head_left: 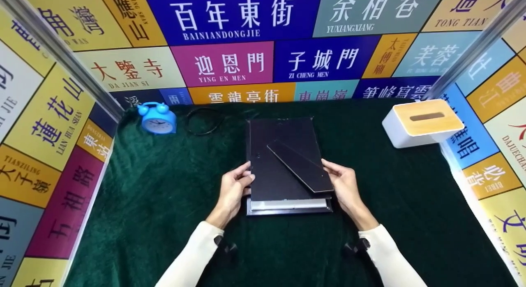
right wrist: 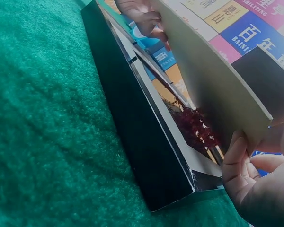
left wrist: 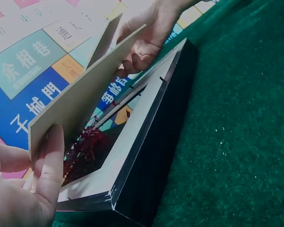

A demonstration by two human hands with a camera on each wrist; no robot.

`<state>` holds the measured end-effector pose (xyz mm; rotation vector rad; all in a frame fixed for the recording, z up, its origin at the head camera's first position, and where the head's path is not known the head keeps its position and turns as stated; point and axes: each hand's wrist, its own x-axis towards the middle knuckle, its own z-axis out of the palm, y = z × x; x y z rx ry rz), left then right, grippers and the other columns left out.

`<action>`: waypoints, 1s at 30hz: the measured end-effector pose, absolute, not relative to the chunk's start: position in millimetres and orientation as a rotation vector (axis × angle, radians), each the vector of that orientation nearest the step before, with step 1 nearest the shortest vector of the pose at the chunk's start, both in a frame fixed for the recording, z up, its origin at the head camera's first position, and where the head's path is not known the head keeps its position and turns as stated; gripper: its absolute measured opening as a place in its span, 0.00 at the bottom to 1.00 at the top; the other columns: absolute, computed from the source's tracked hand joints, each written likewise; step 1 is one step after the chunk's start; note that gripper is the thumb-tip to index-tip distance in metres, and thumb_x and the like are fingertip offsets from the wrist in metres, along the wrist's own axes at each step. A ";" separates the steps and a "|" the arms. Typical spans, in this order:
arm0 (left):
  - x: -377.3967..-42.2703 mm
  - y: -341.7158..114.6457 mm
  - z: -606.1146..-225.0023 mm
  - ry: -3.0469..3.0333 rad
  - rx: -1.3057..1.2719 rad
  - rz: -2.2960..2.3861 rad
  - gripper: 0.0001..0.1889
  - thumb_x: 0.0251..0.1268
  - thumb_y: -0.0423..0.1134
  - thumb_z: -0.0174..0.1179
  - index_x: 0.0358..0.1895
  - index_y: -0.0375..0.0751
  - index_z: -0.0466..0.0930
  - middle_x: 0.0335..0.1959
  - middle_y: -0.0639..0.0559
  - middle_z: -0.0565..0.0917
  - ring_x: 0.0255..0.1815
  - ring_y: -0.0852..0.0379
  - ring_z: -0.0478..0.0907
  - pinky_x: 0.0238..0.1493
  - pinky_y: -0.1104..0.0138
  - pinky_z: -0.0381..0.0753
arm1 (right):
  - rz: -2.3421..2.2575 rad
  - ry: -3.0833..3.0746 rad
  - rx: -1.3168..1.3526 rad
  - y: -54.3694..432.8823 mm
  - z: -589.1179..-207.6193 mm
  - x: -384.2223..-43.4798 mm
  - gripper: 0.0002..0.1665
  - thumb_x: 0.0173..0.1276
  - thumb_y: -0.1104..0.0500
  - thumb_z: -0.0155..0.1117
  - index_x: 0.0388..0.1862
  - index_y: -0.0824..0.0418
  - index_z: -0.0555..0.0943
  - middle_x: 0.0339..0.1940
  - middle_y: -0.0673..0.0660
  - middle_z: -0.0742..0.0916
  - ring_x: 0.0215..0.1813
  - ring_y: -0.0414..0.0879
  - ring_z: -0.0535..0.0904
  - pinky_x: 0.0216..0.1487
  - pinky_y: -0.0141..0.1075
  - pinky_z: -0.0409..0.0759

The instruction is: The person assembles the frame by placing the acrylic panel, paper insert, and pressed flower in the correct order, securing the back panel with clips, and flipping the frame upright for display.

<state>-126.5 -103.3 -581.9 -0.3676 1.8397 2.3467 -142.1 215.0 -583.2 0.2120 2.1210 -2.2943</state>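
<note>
My left hand (head_left: 232,187) and right hand (head_left: 344,185) grip opposite side edges of a picture frame's backing board (head_left: 283,130). Its black face is up, with a black easel leg (head_left: 302,167) slanting across it. Beneath lies the black picture frame (head_left: 289,213), its near edge showing past the board. In the left wrist view, the board's pale underside (left wrist: 85,104) is tilted over the open frame, thumb and fingers pinching its edge. Dark red dried-looking flowers (right wrist: 199,127) show inside the frame in the right wrist view, beside a pale inner rim (right wrist: 156,104).
A dark green velvet cloth (head_left: 164,221) covers the table. At the back left stand a blue alarm clock (head_left: 158,119) and a thin black ring-shaped loop (head_left: 201,133). A white tissue box (head_left: 423,124) with a wooden lid is at the back right. Printed sign panels (head_left: 222,65) surround the table.
</note>
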 end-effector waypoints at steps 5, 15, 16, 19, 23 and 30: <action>-125.8 -103.0 -581.4 1.807 -0.384 2.346 0.29 0.72 0.25 0.64 0.77 0.32 0.78 0.45 0.50 0.80 0.34 0.63 0.74 0.24 0.73 0.76 | -2.290 2.124 0.219 214.8 -583.0 -141.0 0.25 0.74 0.79 0.60 0.69 0.78 0.81 0.49 0.62 0.93 0.45 0.38 0.90 0.46 0.29 0.88; -123.4 -103.5 -583.3 1.728 -0.406 2.359 0.30 0.72 0.25 0.64 0.77 0.33 0.77 0.44 0.51 0.80 0.33 0.64 0.74 0.22 0.74 0.74 | -2.239 2.138 0.216 217.0 -582.2 -138.3 0.24 0.76 0.77 0.60 0.70 0.77 0.81 0.55 0.63 0.92 0.49 0.39 0.90 0.49 0.31 0.88; -123.3 -103.5 -583.8 1.718 -0.410 2.361 0.30 0.72 0.25 0.64 0.77 0.33 0.77 0.44 0.51 0.80 0.32 0.64 0.74 0.22 0.74 0.74 | -2.232 2.142 0.214 217.1 -582.4 -138.3 0.24 0.76 0.77 0.60 0.70 0.77 0.81 0.56 0.63 0.92 0.49 0.38 0.90 0.49 0.31 0.88; -123.9 -103.3 -584.4 1.701 -0.418 2.368 0.30 0.72 0.25 0.64 0.77 0.32 0.78 0.45 0.50 0.81 0.32 0.64 0.74 0.22 0.74 0.74 | -2.230 2.145 0.213 216.8 -583.5 -139.0 0.25 0.76 0.77 0.60 0.70 0.77 0.81 0.55 0.63 0.92 0.49 0.38 0.91 0.49 0.31 0.88; -125.9 -103.3 -583.5 1.714 -0.420 2.363 0.30 0.71 0.25 0.64 0.77 0.32 0.77 0.45 0.51 0.81 0.32 0.63 0.74 0.22 0.74 0.74 | -2.243 2.136 0.214 216.3 -584.8 -140.4 0.25 0.77 0.77 0.59 0.71 0.77 0.80 0.54 0.63 0.92 0.48 0.39 0.91 0.49 0.30 0.89; -128.6 -106.5 -581.9 1.801 -0.387 2.300 0.31 0.71 0.25 0.65 0.77 0.32 0.77 0.44 0.50 0.81 0.36 0.61 0.78 0.23 0.72 0.79 | -2.188 2.170 0.204 216.0 -583.9 -141.5 0.25 0.77 0.76 0.59 0.72 0.76 0.80 0.48 0.59 0.92 0.47 0.38 0.89 0.46 0.29 0.88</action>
